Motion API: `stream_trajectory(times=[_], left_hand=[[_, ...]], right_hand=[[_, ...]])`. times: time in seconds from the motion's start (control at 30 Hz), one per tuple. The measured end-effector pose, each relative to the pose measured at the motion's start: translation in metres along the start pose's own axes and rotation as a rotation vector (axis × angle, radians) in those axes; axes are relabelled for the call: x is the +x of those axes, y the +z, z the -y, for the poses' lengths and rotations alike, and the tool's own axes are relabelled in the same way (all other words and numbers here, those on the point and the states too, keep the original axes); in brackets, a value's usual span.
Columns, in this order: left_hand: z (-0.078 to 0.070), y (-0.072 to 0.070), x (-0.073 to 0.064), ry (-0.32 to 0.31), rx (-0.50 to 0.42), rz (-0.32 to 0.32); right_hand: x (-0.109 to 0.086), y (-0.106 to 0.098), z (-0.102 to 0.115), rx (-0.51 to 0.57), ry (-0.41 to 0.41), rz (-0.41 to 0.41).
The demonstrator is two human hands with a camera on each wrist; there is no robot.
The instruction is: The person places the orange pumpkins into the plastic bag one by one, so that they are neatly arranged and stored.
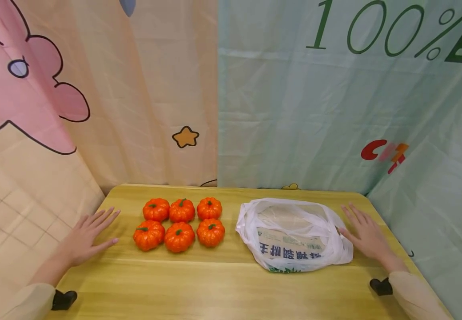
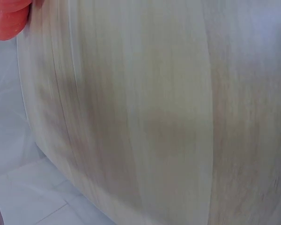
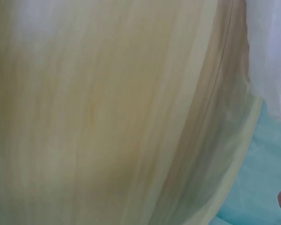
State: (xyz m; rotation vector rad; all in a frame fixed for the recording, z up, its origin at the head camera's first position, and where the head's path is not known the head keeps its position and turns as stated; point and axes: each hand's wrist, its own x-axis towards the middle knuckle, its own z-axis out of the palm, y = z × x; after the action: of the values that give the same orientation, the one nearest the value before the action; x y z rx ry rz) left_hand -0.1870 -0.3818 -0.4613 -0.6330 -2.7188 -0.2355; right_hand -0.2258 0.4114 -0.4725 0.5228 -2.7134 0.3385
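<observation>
Several small orange pumpkins (image 1: 180, 237) with green stems stand in two rows on the left half of the wooden table (image 1: 167, 284). To their right lies a white plastic bag (image 1: 300, 264) with dark blue and green print, its mouth spread wide. My left hand (image 1: 85, 240), fingers straight and spread, is at the table's left edge, apart from the pumpkins. On the other side my right hand (image 1: 368, 235) has its fingers extended beside the bag's right edge; whether the thumb touches the bag I cannot tell. Both hands hold nothing. One pumpkin (image 2: 9, 21) shows at the left wrist view's corner.
Printed cloth curtains (image 1: 155, 89) surround the table at the back and both sides. Black straps (image 1: 64, 300) sit at both wrists. The table's back corners are rounded.
</observation>
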Motion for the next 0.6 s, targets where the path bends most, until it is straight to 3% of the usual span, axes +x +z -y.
stream_trajectory(times=[0.23, 0.5, 0.6], left_hand=[[-0.004, 0.004, 0.006, -0.014, -0.069, -0.031], [-0.013, 0.016, 0.003, -0.018, -0.183, -0.11], [-0.016, 0.02, 0.005, -0.016, -0.202, -0.119]], right_hand=[[0.0, 0.003, 0.005, 0.152, 0.057, 0.019], [-0.005, 0.01, 0.008, 0.416, 0.113, 0.035], [-0.008, 0.012, 0.007, 0.453, 0.145, 0.041]])
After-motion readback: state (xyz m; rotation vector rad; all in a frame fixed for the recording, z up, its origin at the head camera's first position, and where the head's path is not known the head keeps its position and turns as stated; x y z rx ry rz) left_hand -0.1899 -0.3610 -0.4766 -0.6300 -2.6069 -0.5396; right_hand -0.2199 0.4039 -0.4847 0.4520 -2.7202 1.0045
